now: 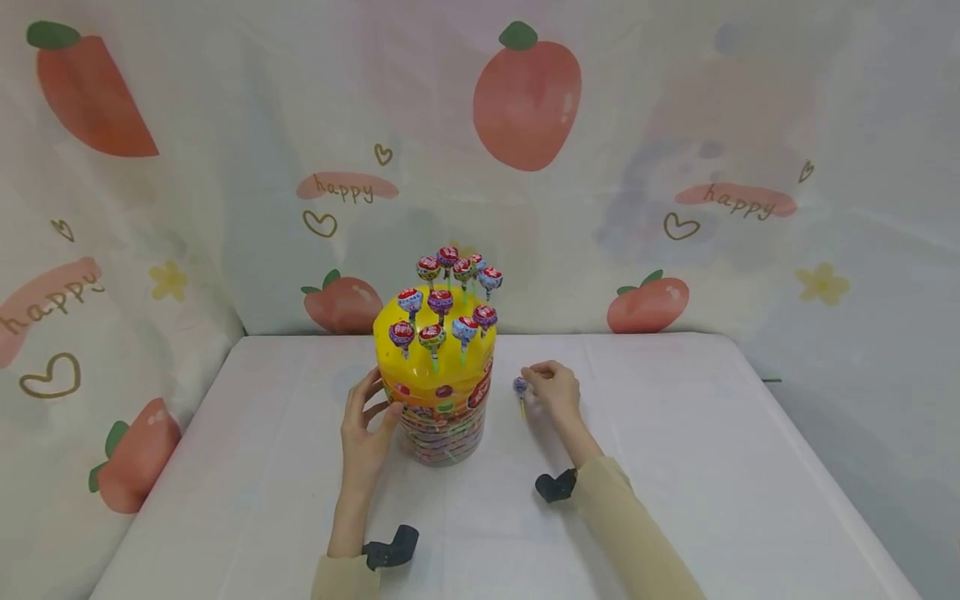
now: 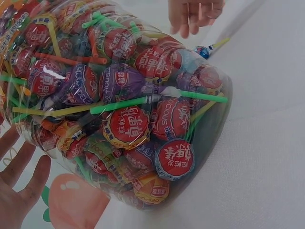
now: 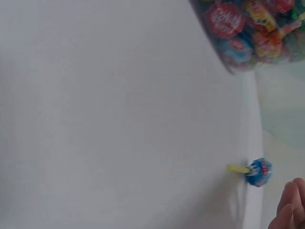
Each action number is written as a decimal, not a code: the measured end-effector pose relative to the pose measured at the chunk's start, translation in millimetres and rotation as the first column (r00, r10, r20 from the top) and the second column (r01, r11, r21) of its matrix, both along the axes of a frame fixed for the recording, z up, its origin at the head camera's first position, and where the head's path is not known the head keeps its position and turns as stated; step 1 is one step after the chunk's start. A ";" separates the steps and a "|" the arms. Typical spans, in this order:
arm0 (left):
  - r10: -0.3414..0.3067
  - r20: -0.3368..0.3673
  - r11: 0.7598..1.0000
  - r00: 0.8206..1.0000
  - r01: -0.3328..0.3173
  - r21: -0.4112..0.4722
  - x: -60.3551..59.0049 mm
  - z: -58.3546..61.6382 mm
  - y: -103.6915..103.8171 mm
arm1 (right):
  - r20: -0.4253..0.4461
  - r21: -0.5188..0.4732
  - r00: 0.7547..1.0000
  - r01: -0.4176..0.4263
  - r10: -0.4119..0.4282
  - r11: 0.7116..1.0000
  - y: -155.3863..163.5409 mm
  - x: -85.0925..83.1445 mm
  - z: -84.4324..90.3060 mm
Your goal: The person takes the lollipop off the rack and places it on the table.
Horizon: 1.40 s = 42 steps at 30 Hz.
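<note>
A clear tub (image 1: 442, 433) packed with wrapped lollipops stands upright on the table. Its yellow lid (image 1: 442, 371) has several lollipops (image 1: 440, 302) standing in it, sticks down. My left hand (image 1: 366, 429) rests on the tub's left side, its fingers spread in the left wrist view. To the right of the tub is a single blue-wrapped lollipop (image 1: 520, 385) with a yellow stick. My right hand (image 1: 553, 387) is just beside this lollipop's head; both wrist views show a small gap between fingertips (image 3: 286, 214) and candy (image 3: 259, 172).
A white cloth covers the table (image 1: 675, 442). Behind it and at the left hangs a curtain (image 1: 435, 100) printed with fruit, hearts and the word happy. Black wrist mounts (image 1: 393, 547) sit on both forearms.
</note>
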State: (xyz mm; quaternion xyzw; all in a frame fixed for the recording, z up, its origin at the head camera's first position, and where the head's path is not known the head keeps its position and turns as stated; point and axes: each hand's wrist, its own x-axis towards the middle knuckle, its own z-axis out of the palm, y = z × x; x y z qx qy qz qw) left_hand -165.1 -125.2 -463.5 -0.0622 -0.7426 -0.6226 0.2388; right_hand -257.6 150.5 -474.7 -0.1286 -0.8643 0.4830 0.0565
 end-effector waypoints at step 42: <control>0.019 0.010 1.000 1.000 -0.019 -0.019 -2.5 -6.3 -1.4 | -0.559 -0.170 0.793 -0.395 0.242 0.903 -41.6 79.9 153.7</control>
